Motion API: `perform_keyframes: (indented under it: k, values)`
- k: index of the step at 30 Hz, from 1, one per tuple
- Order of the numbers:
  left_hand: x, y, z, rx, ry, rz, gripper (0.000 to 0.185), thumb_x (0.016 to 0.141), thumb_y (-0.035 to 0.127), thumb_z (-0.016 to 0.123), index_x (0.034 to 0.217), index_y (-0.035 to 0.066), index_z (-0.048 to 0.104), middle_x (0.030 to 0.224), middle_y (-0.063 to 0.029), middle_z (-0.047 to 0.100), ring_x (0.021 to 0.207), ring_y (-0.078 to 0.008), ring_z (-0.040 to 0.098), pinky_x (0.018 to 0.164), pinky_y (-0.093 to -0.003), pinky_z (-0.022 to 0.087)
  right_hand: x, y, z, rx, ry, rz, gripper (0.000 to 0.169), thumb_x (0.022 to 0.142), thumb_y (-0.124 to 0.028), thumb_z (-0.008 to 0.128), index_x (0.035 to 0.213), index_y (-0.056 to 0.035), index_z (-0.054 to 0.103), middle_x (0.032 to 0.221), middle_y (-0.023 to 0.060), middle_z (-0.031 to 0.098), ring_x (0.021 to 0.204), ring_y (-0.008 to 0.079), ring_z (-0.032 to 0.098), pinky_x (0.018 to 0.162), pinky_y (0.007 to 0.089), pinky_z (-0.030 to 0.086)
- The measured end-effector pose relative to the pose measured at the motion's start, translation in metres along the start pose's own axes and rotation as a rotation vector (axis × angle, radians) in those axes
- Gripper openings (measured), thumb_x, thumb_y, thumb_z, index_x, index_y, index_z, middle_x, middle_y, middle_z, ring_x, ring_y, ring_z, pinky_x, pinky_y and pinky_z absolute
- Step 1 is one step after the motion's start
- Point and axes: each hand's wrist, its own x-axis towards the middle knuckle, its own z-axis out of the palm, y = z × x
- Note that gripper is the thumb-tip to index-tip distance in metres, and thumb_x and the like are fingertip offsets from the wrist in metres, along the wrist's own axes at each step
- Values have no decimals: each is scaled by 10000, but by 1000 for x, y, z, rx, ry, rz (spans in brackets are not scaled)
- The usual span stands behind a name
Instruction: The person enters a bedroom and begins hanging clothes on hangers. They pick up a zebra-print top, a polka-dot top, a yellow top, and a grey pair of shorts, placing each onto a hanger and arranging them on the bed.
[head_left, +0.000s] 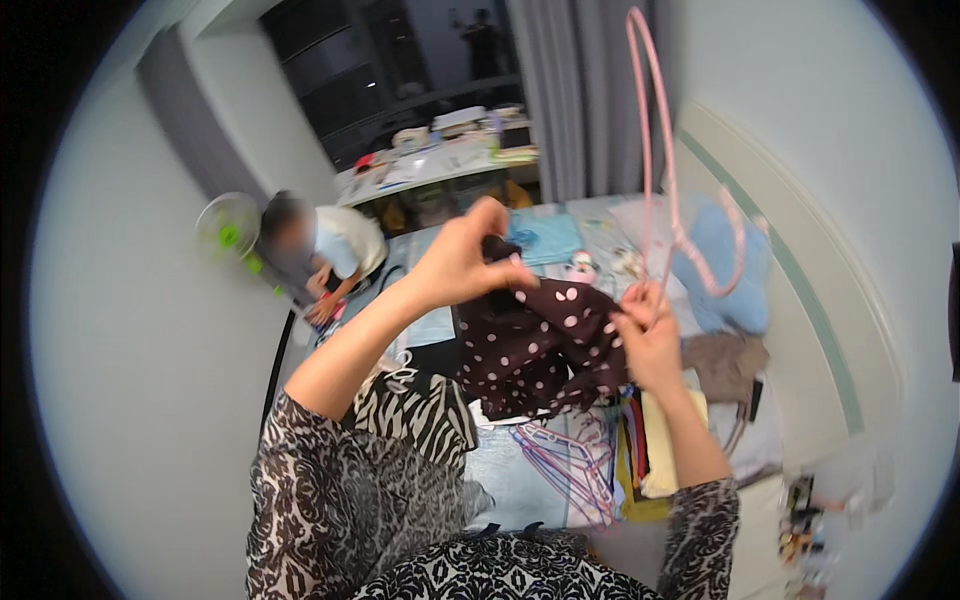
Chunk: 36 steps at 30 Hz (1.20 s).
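Note:
Above the bed, a dark polka-dot garment hangs between my two hands. My right hand pinches its right edge together with a pink clothes hanger, whose hook curves down to the right. At the garment's upper left, my left hand has thumb and fingers spread in a curve around the cloth; whether it touches the cloth cannot be told. Several hangers lie in a pile on the bed below. Left of them is a zebra-striped garment, and to their right folded clothes.
A person crouches at the bed's far left, beside a fan. Along the right stands the headboard with a blue pillow and a brown garment. A cluttered desk is under the window.

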Motion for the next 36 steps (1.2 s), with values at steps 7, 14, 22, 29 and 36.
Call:
perform_keyframes:
  k: [7, 14, 22, 29, 36]
  values:
    - [-100, -56, -100, 608, 73, -112, 278, 635, 54, 635, 909, 55, 586, 872, -129, 555, 802, -342, 564, 680, -414, 470, 95, -141, 85, -54, -245, -199, 154, 858, -118, 564, 784, 15, 541, 771, 40, 554, 648, 86, 504, 627, 239, 419]
    - [-226, -156, -156, 76, 163, -613, 172, 716, 107, 638, 865, 22, 642, 743, -70, 643, 664, -187, 570, 653, -295, 454, 180, -179, 116, 159, -22, -166, 261, 916, -243, 510, 784, -36, 599, 668, -9, 585, 578, 52, 512, 531, 212, 419]
    - [-274, -138, -200, -618, 217, -793, 245, 891, 241, 569, 1002, 29, 621, 870, 14, 634, 736, -40, 572, 670, -187, 478, 179, -60, 99, -469, 172, -138, 411, 911, -299, 495, 603, -32, 440, 527, -8, 406, 535, 83, 349, 487, 295, 322]
    - [-258, -112, -205, -850, 236, -797, 184, 835, 194, 620, 926, 35, 636, 851, -32, 641, 715, -83, 591, 618, -212, 490, 105, -71, 181, -494, -69, -274, 300, 848, -267, 590, 865, 26, 650, 666, 66, 611, 577, 123, 524, 555, 281, 427]
    - [-247, -95, -184, -934, 237, -746, 248, 871, 207, 604, 852, -40, 619, 778, -56, 637, 655, -104, 606, 598, -244, 508, 0, -165, 317, -291, -889, -15, 222, 773, -191, 686, 758, 23, 628, 687, 22, 560, 626, 68, 506, 555, 227, 419]
